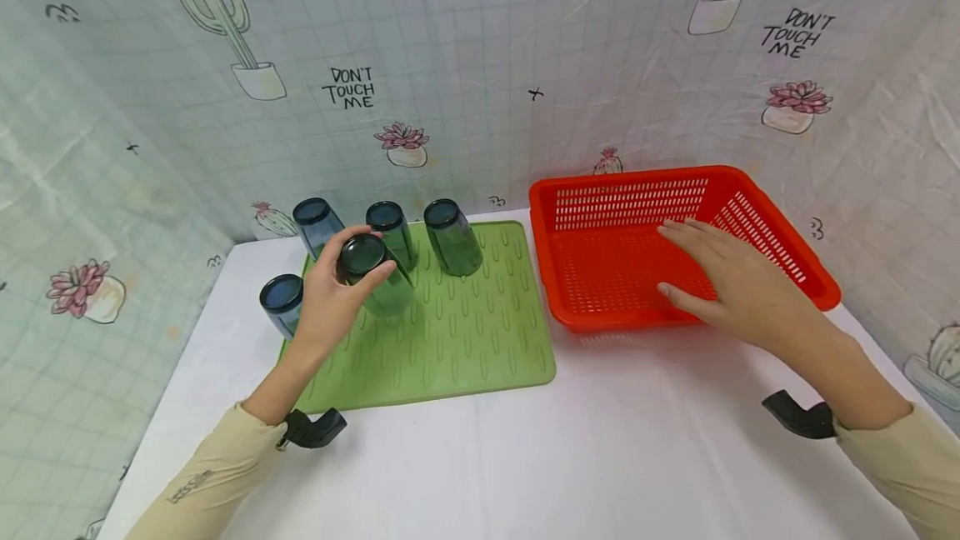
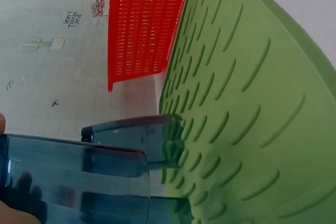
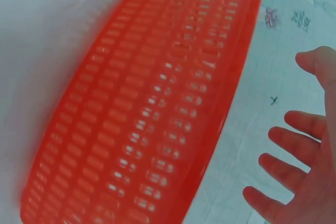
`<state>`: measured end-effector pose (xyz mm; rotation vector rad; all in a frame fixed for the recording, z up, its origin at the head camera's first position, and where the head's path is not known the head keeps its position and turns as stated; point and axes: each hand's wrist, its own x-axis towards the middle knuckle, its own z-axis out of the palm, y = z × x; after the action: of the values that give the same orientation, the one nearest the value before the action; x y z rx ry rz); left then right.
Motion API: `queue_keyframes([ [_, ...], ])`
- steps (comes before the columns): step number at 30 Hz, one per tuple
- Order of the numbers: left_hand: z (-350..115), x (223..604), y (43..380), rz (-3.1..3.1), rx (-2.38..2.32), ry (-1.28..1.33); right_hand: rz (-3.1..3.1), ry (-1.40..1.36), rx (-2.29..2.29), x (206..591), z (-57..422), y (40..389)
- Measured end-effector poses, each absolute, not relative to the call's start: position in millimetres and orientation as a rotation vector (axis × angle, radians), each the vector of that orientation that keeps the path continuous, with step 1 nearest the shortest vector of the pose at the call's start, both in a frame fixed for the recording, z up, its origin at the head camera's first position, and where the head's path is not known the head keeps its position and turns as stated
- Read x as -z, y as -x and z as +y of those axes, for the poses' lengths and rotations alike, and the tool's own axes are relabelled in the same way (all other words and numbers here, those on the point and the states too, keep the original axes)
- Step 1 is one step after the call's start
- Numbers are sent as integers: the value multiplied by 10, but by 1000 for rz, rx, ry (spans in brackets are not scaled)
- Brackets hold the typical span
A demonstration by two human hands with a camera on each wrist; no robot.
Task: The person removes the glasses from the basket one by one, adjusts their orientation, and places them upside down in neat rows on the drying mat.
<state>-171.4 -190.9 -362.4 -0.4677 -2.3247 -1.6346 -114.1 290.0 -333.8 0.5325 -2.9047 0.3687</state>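
My left hand (image 1: 333, 294) grips an upside-down blue-tinted drinking glass (image 1: 388, 286) near its base, fingers on one side and thumb on the other. In the left wrist view this glass (image 2: 79, 177) has its rim facing the green drying mat (image 2: 252, 114). Several similar glasses stand inverted around it: one glass (image 1: 282, 307) at the left edge, another (image 1: 318, 223) behind the hand, one (image 1: 392, 232) just beyond the held one, and one (image 1: 453, 238) to its right. Over the red plastic basket (image 1: 555, 273), my right hand (image 1: 738, 286) hovers with fingers spread, holding nothing.
The green mat lies on a white table (image 1: 480, 457), with the basket right beside its right edge. Behind and at the sides hangs a patterned cloth (image 1: 465, 48) with cactus drawings. The basket's walls are slotted and its rim is raised.
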Motion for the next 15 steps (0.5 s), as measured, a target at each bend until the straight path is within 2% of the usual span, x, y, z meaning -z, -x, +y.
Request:
queue_keyframes([
  [15, -2042, 3835, 1667, -2459, 1498, 356, -2905, -578, -347, 3248, 2993, 1321],
])
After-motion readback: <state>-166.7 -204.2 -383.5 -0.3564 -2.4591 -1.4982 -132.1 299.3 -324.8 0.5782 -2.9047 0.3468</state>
